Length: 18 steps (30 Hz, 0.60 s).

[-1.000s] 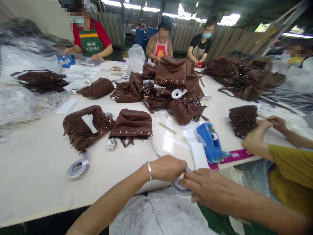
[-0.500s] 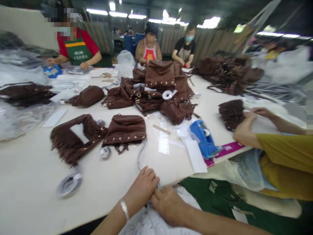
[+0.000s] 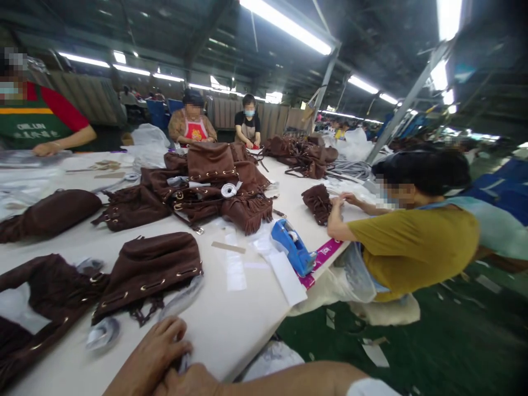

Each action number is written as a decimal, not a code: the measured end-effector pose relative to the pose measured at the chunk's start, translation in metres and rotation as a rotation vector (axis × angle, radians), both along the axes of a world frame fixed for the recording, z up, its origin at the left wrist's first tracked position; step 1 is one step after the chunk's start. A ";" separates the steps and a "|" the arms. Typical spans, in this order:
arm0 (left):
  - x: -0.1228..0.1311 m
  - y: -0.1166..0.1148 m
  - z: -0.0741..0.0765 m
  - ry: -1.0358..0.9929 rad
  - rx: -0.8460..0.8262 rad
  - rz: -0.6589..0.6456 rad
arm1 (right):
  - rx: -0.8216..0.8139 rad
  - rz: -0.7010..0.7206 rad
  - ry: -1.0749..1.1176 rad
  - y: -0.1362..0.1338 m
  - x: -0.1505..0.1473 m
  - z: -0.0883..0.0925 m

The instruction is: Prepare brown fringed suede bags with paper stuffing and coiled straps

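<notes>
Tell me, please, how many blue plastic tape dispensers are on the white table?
1: the blue plastic tape dispenser sits near the white table edge, beside the person in the mustard shirt. Others may be hidden behind the brown bags.

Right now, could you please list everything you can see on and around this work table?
table: one, cream, fills the left half.
fringed bags: many, brown, near edge, centre pile, far end.
tape dispenser: one, blue, right table edge.
paper strips: several, white, beside the dispenser.
wrapped strap: one, silvery grey, running from the near bag to the hands.
co-worker in yellow shirt: one, seated right, hands on a brown bag.
other workers: at least three, far side and left.
left hand: on the strap at the table edge.
right hand: low in view, against the left hand; grip unclear.
</notes>
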<state>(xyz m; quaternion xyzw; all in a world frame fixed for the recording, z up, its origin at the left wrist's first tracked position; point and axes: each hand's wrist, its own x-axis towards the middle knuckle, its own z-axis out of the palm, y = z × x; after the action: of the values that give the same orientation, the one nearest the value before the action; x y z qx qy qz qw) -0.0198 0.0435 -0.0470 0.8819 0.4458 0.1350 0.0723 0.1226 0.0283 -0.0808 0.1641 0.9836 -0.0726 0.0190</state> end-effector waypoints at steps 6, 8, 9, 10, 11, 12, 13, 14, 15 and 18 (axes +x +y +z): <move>0.001 -0.024 0.023 0.142 0.019 0.097 | -0.058 -0.121 -0.018 -0.017 0.014 0.009; -0.002 -0.025 0.018 0.216 0.024 0.079 | -0.036 -0.054 -0.001 -0.009 0.019 0.011; -0.004 -0.024 0.015 0.239 0.022 0.073 | -0.017 0.001 0.013 -0.003 0.022 0.012; -0.005 -0.024 0.013 0.255 0.018 0.063 | 0.011 0.064 0.029 0.004 0.025 0.014; -0.005 -0.023 0.011 0.264 0.015 0.050 | 0.043 0.133 0.044 0.011 0.029 0.016; -0.005 -0.022 0.011 0.268 0.010 0.036 | 0.073 0.200 0.060 0.018 0.032 0.018; -0.005 -0.020 0.010 0.267 0.004 0.023 | 0.098 0.265 0.073 0.025 0.034 0.020; -0.005 -0.019 0.010 0.261 -0.011 0.013 | 0.115 0.314 0.083 0.030 0.035 0.022; -0.005 -0.018 0.010 0.246 -0.033 0.017 | 0.120 0.345 0.088 0.035 0.036 0.022; -0.003 -0.028 0.011 0.140 -0.109 0.148 | 0.102 0.320 0.083 0.040 0.033 0.020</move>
<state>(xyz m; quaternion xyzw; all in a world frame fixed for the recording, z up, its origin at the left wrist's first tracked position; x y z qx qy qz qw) -0.0229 0.0156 -0.0358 0.8486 0.5204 0.0539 0.0785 0.1556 0.0684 -0.0604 0.0028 0.9995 -0.0254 -0.0186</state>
